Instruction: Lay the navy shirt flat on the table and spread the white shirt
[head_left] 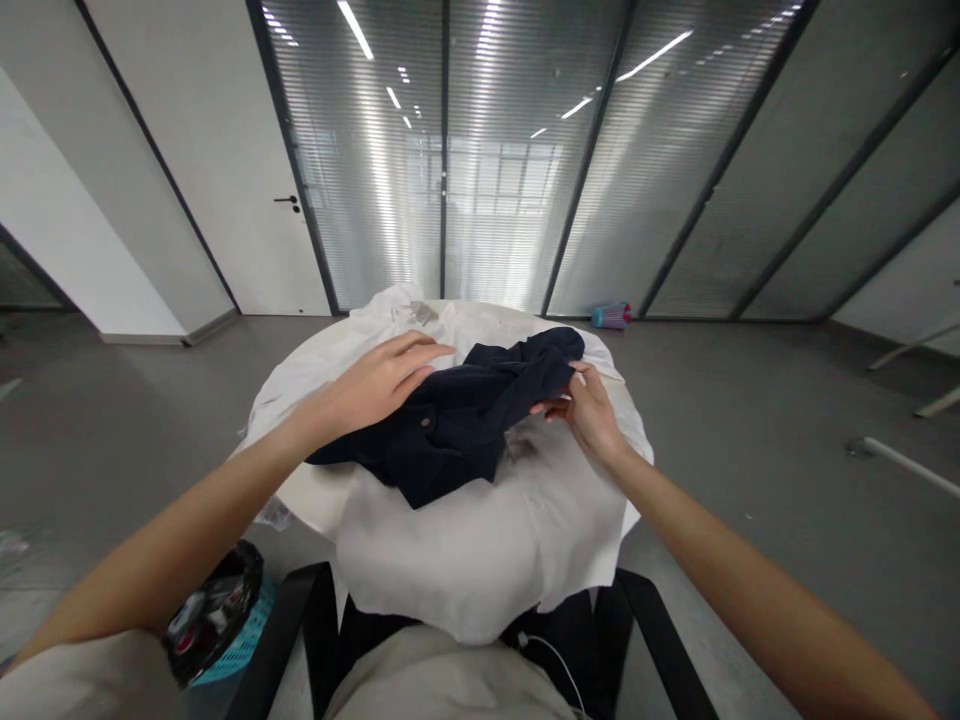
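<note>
Grey floor (750, 440) stretches out to a wall of glass panels with blinds (495, 150), and a white door (262, 200) stands to the left of them. Right in front of me is a round white counter (315, 500), draped with a white cloth (480, 550) that hangs over its near edge toward my lap.

On top of that cloth lies a crumpled dark navy shirt (457, 420), roughly at the middle of the counter, with a small button showing on it. My left hand (375, 385) rests flat on the left part of the shirt, fingers (420, 358) stretched out and relaxed, pressing on the fabric and not gripping it. My right hand (589, 410) is at the shirt's right end, where the fingers pinch a fold of the dark fabric.

More white fabric (401, 305) is bunched at the far edge of the counter. On the floor beyond, near the glass, lies a small teal and pink object (611, 316); I cannot tell what it is. Down to my left a teal basket (240, 640) sits on the floor, with a dark bag (214, 610) in it.
</note>
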